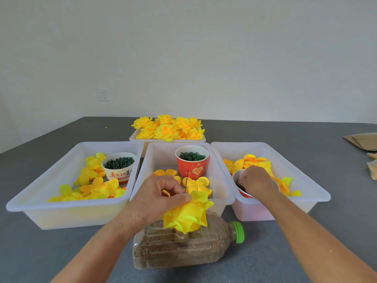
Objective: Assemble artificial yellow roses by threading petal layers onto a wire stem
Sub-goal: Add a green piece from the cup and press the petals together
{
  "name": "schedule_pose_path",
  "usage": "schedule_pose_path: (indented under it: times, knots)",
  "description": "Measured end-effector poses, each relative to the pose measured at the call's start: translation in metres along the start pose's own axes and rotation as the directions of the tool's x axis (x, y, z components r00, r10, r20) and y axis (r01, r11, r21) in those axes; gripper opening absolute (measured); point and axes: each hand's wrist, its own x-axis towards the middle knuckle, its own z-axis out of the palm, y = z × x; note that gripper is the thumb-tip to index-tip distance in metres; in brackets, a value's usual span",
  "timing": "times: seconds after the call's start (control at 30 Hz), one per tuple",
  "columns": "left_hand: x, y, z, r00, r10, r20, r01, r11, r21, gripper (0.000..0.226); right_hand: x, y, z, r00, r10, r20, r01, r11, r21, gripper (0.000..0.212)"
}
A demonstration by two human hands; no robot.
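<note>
A thin dark wire stem (187,181) stands upright from a sand-filled plastic bottle (183,248) lying on its side. Yellow petal layers (188,216) are stacked on the wire. My left hand (157,198) pinches the top of the petals at the wire. My right hand (256,180) reaches with curled fingers into a red paper cup (244,194) in the right tray; what the fingers hold is hidden. Loose petal pieces (196,185) lie in the middle tray (222,180).
The left tray (40,193) holds yellow petals and a white cup (119,167) of dark green parts. A red cup (191,162) of green rings stands in the middle tray. Finished roses (168,128) fill a far tray. Cardboard (361,141) lies at far right.
</note>
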Motion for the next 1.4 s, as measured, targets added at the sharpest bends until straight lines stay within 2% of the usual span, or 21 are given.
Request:
schedule_pose_path:
  times: [0.1, 0.17, 0.27, 0.4, 0.53, 0.57, 0.63, 0.7, 0.83, 0.9, 1.07, 1.2, 1.3, 1.4]
  knots:
    - [0.000, 0.000, 0.000, 1.000, 0.010, 0.002, -0.010, 1.000, 0.004, 0.017, 0.001, 0.004, -0.001, 1.000, 0.022, -0.021, -0.021, 0.998, 0.053, 0.025]
    - [-0.001, 0.000, 0.000, 1.000, 0.021, 0.002, -0.021, 1.000, 0.010, 0.018, 0.004, 0.008, -0.002, 0.993, -0.027, -0.116, 0.036, 0.996, 0.076, 0.025]
    - [0.000, 0.000, 0.000, 1.000, 0.025, -0.002, -0.025, 1.000, 0.011, 0.019, 0.003, 0.016, -0.001, 0.983, -0.055, -0.174, 0.071, 0.994, 0.087, 0.012]
    - [-0.001, 0.001, 0.000, 1.000, 0.026, -0.001, -0.026, 1.000, -0.002, 0.023, 0.012, 0.019, -0.002, 0.995, 0.073, -0.074, -0.038, 0.917, 0.396, 0.010]
    - [-0.001, 0.001, 0.000, 1.000, 0.021, 0.000, -0.021, 1.000, -0.003, 0.021, 0.011, 0.026, -0.004, 0.999, 0.037, -0.028, -0.017, 0.852, 0.523, 0.006]
    - [-0.001, 0.000, 0.000, 1.000, 0.020, 0.000, -0.020, 1.000, -0.003, 0.020, 0.010, 0.026, -0.004, 0.999, 0.002, -0.037, 0.016, 0.874, 0.486, 0.006]
    - [-0.001, 0.000, 0.000, 1.000, 0.021, 0.001, -0.021, 1.000, -0.008, 0.019, 0.008, 0.024, -0.001, 0.990, -0.083, -0.116, 0.114, 0.951, 0.287, 0.020]
    - [-0.001, 0.001, -0.001, 1.000, 0.021, 0.003, -0.020, 1.000, -0.009, 0.019, 0.003, 0.020, 0.003, 0.965, -0.164, -0.204, 0.193, 0.973, 0.127, 0.029]
    - [-0.001, 0.001, 0.000, 1.000, 0.021, 0.002, -0.021, 1.000, -0.006, 0.024, -0.003, 0.014, 0.005, 0.955, -0.187, -0.229, 0.183, 0.982, -0.042, 0.032]
    - [-0.001, 0.002, 0.000, 1.000, 0.021, 0.004, -0.021, 1.000, -0.009, 0.024, -0.003, 0.014, 0.005, 0.950, -0.206, -0.234, 0.198, 0.978, -0.058, 0.032]
    - [-0.002, 0.003, -0.001, 1.000, 0.024, 0.006, -0.024, 1.000, -0.004, 0.024, -0.002, 0.019, 0.002, 0.936, -0.198, -0.292, 0.224, 0.973, 0.057, 0.023]
    - [-0.002, 0.004, -0.001, 1.000, 0.020, 0.009, -0.020, 1.000, 0.004, 0.021, -0.019, 0.016, -0.010, 0.874, -0.159, -0.460, 0.339, 0.877, 0.341, 0.018]
    - [-0.001, 0.003, -0.001, 1.000, 0.020, 0.009, -0.020, 1.000, 0.012, 0.021, -0.046, -0.003, -0.021, 0.877, -0.127, -0.463, 0.409, 0.703, 0.581, 0.017]
    - [0.000, 0.002, -0.001, 0.999, 0.030, 0.011, -0.030, 0.999, 0.017, 0.023, -0.081, -0.030, -0.030, 0.849, -0.231, -0.475, 0.516, 0.555, 0.653, 0.027]
